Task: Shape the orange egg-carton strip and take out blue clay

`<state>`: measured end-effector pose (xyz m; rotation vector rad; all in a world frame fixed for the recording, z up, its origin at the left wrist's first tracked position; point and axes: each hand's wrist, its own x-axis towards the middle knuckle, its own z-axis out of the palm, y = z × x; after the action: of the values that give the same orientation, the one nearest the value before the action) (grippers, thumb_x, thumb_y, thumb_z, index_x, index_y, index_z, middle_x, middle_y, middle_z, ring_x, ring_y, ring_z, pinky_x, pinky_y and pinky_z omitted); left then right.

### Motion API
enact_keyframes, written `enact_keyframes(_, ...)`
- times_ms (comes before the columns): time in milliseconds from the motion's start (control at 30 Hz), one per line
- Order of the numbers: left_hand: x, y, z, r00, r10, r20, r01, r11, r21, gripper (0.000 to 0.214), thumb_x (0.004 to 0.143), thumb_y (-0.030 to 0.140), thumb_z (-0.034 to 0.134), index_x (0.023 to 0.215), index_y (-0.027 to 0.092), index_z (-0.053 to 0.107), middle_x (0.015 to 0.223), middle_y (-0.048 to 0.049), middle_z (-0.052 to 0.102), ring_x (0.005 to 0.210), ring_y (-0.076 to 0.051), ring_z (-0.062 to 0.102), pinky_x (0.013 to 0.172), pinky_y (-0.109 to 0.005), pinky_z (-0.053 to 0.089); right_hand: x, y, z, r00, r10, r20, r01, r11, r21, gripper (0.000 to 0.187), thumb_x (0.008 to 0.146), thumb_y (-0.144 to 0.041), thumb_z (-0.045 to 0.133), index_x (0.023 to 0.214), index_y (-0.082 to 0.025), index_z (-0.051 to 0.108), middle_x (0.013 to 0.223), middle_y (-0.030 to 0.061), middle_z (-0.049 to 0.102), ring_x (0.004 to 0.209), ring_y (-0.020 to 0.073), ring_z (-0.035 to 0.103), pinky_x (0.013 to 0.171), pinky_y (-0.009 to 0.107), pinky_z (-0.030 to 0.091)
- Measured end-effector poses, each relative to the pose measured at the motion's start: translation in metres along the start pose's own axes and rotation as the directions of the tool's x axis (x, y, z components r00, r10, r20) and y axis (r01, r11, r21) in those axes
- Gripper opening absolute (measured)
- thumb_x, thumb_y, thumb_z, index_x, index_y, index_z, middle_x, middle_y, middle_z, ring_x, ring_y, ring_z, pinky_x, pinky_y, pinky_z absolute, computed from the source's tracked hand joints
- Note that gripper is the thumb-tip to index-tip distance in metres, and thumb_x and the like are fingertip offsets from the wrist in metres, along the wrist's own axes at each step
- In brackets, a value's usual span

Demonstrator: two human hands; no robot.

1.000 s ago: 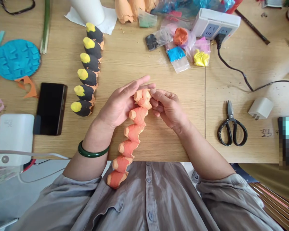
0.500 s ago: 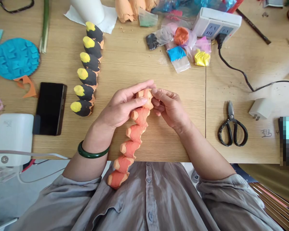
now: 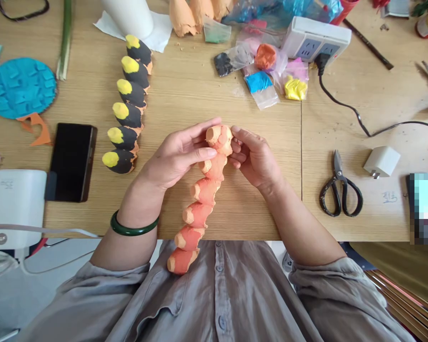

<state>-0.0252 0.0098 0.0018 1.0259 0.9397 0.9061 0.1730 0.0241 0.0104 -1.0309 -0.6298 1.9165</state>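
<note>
A strip of orange egg-carton cones (image 3: pixel 199 204) runs from the table's middle down over its front edge to my shirt. My left hand (image 3: pixel 180 154) grips the strip's top cone, thumb across its side and fingers behind it. My right hand (image 3: pixel 253 156) pinches the same top cone from the right with curled fingers. A second strip of cones painted black with yellow tips (image 3: pixel 126 102) lies on the table to the left, untouched.
A black phone (image 3: pixel 71 161) and a white box (image 3: pixel 16 206) lie at the left. Black scissors (image 3: pixel 340 187) and a white charger (image 3: pixel 381 161) sit at the right. Bags of coloured clay (image 3: pixel 267 71) and a power strip (image 3: pixel 316 40) are at the back.
Both hands turned the top cone and lifted the strip slightly. The strip's lower end swung a little to the right. My left thumb came down across the cone.
</note>
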Motion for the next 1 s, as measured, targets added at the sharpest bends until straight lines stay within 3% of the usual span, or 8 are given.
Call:
enact_keyframes(233, -0.002, 0.002, 0.006, 0.995, 0.055, -0.088, -0.051, 0.998, 0.042, 0.056, 0.086, 0.038, 0.103, 0.139, 0.030, 0.086, 0.145, -0.0071, 0.083, 0.153, -0.043, 0.068, 0.133, -0.060, 0.055, -0.005, 0.000, -0.001, 0.996, -0.061, 0.059, 0.064, 0.997, -0.045, 0.057, 0.097, -0.054, 0.093, 0.067, -0.021, 0.057, 0.067, -0.0076, 0.047, 0.053, 0.0056, 0.033, 0.048, 0.020, 0.042)
enact_keyframes(333, -0.002, 0.004, 0.007, 0.996, 0.053, -0.070, -0.051, 0.999, 0.018, 0.056, 0.087, 0.044, 0.102, 0.138, 0.029, 0.087, 0.145, -0.0084, 0.084, 0.154, -0.041, 0.068, 0.135, -0.060, 0.052, -0.005, 0.001, -0.002, 0.994, -0.075, 0.075, 0.080, 0.995, -0.060, 0.057, 0.093, -0.053, 0.097, 0.066, -0.021, 0.058, 0.066, -0.0079, 0.047, 0.053, 0.0052, 0.036, 0.047, 0.019, 0.042)
enact_keyframes(467, -0.003, 0.001, 0.012, 0.986, 0.087, -0.142, -0.076, 0.993, 0.085, 0.056, 0.090, 0.052, 0.100, 0.138, 0.026, 0.086, 0.145, -0.0103, 0.084, 0.153, -0.042, 0.069, 0.133, -0.058, 0.055, -0.004, 0.003, -0.003, 0.991, -0.096, 0.097, 0.100, 0.994, -0.038, 0.054, 0.092, -0.051, 0.098, 0.067, -0.021, 0.061, 0.066, -0.0074, 0.048, 0.053, 0.0058, 0.037, 0.048, 0.020, 0.042)
enact_keyframes(700, -0.002, -0.009, 0.017, 0.976, 0.142, -0.163, -0.115, 0.980, 0.163, 0.058, 0.087, 0.046, 0.101, 0.139, 0.024, 0.085, 0.144, -0.0102, 0.084, 0.146, -0.041, 0.073, 0.131, -0.057, 0.058, -0.001, 0.005, -0.002, 0.996, -0.084, 0.023, 0.085, 0.994, -0.071, 0.059, 0.091, -0.053, 0.098, 0.064, -0.022, 0.057, 0.065, -0.0074, 0.047, 0.055, 0.0062, 0.038, 0.048, 0.020, 0.041)
enact_keyframes(833, 0.000, -0.009, 0.015, 0.983, 0.112, -0.143, -0.099, 0.990, 0.097, 0.058, 0.084, 0.038, 0.100, 0.139, 0.027, 0.086, 0.142, -0.0081, 0.085, 0.146, -0.041, 0.073, 0.130, -0.060, 0.058, -0.001, 0.003, -0.002, 0.997, -0.070, 0.030, 0.073, 0.994, -0.084, 0.060, 0.094, -0.054, 0.096, 0.065, -0.021, 0.055, 0.065, -0.0080, 0.046, 0.055, 0.0056, 0.036, 0.050, 0.020, 0.042)
enact_keyframes(1000, 0.000, -0.004, 0.014, 0.993, 0.043, -0.109, -0.046, 0.999, -0.019, 0.053, 0.085, 0.041, 0.099, 0.135, 0.027, 0.088, 0.140, -0.0090, 0.086, 0.150, -0.042, 0.070, 0.134, -0.062, 0.054, -0.003, 0.001, -0.004, 0.991, -0.102, 0.091, 0.105, 0.994, -0.036, 0.059, 0.090, -0.055, 0.098, 0.065, -0.022, 0.056, 0.065, -0.0085, 0.046, 0.053, 0.0053, 0.034, 0.048, 0.021, 0.042)
